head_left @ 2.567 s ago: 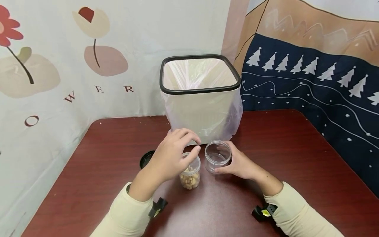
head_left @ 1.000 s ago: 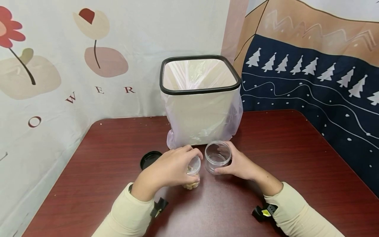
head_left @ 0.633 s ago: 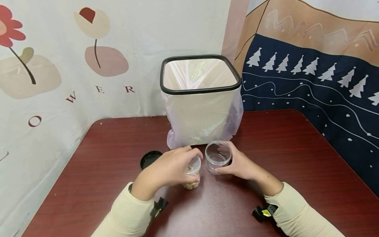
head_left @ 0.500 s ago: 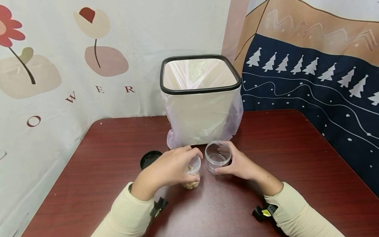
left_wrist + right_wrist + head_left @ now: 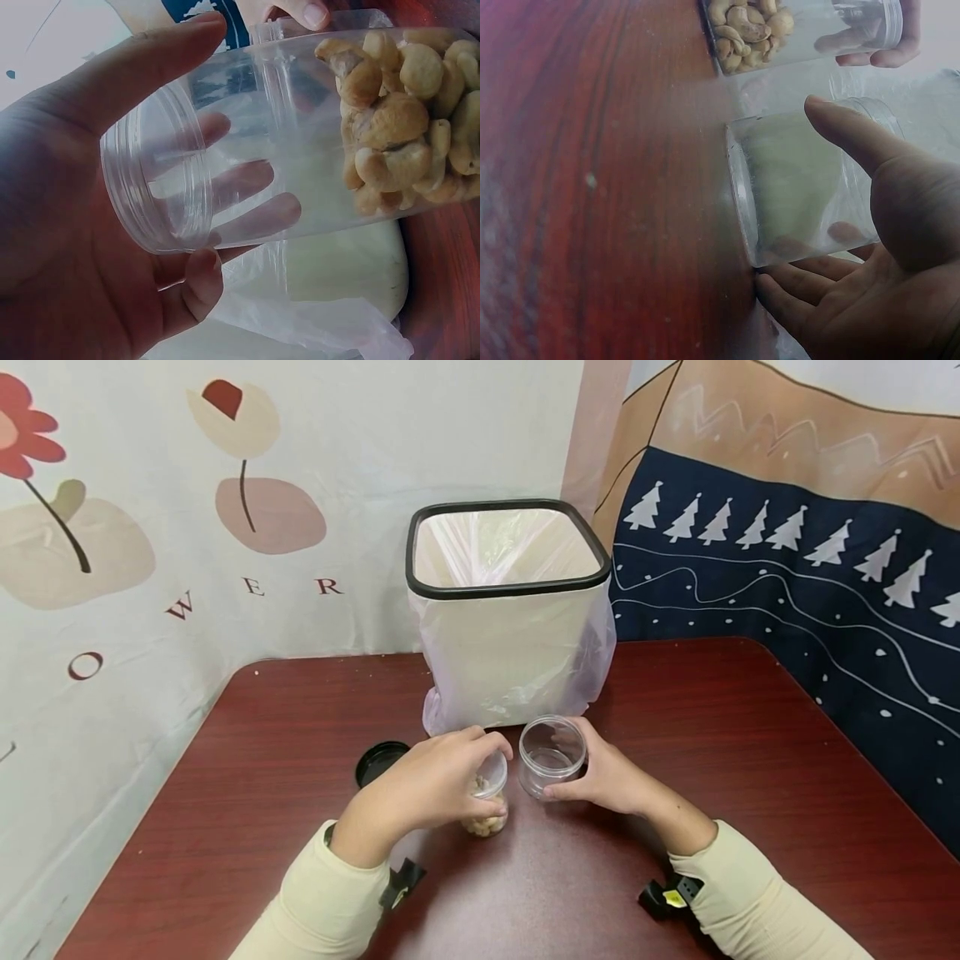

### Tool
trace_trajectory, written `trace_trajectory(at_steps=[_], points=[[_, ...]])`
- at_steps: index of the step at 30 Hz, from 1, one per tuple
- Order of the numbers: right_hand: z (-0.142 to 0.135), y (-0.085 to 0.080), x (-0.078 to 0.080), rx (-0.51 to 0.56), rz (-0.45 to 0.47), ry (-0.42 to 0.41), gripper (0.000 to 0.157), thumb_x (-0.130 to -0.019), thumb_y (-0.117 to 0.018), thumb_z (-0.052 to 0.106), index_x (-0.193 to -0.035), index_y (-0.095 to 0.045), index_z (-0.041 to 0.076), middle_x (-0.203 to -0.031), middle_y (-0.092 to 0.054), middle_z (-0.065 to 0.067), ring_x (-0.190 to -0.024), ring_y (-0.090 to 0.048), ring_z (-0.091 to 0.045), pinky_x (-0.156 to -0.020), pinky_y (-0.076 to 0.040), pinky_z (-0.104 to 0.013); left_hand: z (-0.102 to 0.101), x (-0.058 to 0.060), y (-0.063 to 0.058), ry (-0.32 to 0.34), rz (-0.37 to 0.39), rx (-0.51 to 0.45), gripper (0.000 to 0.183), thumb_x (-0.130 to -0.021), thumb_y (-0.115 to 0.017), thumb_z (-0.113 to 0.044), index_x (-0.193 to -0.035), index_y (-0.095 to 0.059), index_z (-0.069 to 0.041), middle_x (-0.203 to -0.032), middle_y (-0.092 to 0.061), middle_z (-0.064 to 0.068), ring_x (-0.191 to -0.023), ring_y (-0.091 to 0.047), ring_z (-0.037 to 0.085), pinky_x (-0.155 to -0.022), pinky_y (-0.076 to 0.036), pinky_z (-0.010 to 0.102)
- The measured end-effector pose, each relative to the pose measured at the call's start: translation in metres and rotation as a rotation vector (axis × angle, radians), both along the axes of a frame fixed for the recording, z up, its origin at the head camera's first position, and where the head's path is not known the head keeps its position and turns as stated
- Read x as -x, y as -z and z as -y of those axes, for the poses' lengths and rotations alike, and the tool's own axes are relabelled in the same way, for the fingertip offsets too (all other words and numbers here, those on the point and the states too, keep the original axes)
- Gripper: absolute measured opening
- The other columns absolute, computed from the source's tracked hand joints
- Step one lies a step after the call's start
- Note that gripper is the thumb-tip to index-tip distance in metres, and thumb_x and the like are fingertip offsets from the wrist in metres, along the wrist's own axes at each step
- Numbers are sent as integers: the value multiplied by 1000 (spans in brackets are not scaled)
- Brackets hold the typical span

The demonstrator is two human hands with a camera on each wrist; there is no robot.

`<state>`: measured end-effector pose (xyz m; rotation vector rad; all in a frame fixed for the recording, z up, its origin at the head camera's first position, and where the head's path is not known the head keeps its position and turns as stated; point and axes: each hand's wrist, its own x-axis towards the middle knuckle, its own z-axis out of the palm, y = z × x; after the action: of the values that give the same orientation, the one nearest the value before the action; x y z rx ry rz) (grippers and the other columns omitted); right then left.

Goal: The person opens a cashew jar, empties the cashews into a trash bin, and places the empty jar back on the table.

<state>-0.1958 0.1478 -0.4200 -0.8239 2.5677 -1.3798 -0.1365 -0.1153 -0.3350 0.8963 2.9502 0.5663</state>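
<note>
Left grip [image 5: 435, 785] clamps clear tall plastic jar [image 5: 322, 187]; right grip [image 5: 602, 770], clear squat plastic jar [image 5: 551, 766] beside it. Smooth-wall slip could spill tan cashews [image 5: 405, 127].

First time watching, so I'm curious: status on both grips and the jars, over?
Left grip around cashew jar, near its top. Right grip around second jar, seemingly empty. Jars apart; bin beyond, not between them.

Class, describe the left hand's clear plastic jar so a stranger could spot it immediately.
On the dark red wooden table, find the large black-rimmed cream bin. In front, the left hand holds the clear plastic cylindrical jar. Unlike the empty clear plastic jar in the right hand, it contains tan cashews.
</note>
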Motion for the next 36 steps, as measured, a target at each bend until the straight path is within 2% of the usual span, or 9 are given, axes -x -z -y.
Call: trace_trajectory(at_steps=[8,15,20,29,33,36], points=[[1,0,0,1,0,-1,91,-70,-91,27,-142,-38,10,-141,-54,-13,-126,-56,-31,-106,-41,-51,1,-2,-2,23,14,-41,49,-75,-84,-41,-117,-64,-24,-102,-64,-6,-88,-61,9,-80,-52,29],[1,1,1,8,-4,-12,91,-70,-91,26,-143,-37,10,-142,-53,-13,-127,-55,-30,-108,-41,-49,2,-3,-4,23,22,-56,49,-76,-84,-41,-117,-63,-26,-103,-63,-5,-88,-61,9,-79,-52,29],[0,1,0,12,6,-5,94,-70,-91,26,-143,-35,10,-142,-52,-13,-127,-54,-29,-107,-41,-45,2,-5,-6,26,-4,-76,49,-77,-84,-41,-118,-62,-25,-105,-64,-3,-88,-61,10,-77,-52,28],[-1,-8,-3,45,32,-1,96,-73,-89,25,-148,-30,10,-140,-53,-16,-126,-54,-34,-105,-42,-51,1,-7,-10,55,-76,-134,48,-76,-83,-41,-118,-62,-27,-105,-64,-7,-90,-63,11,-77,-52,27],[-4,-15,-4,70,45,-31,96,-75,-87,21,-150,-29,10,-145,-49,-15,-129,-51,-35,-107,-43,-45,0,-8,-12,60,-96,-148,49,-77,-83,-42,-119,-63,-28,-106,-62,-11,-93,-61,7,-79,-52,25],[-7,-21,-5,102,67,-54,93,-78,-84,17,-152,-28,13,-148,-43,-16,-135,-45,-36,-108,-42,-31,0,-10,-14,65,-108,-155,51,-77,-83,-43,-120,-63,-27,-108,-62,-12,-93,-60,6,-79,-52,24]])
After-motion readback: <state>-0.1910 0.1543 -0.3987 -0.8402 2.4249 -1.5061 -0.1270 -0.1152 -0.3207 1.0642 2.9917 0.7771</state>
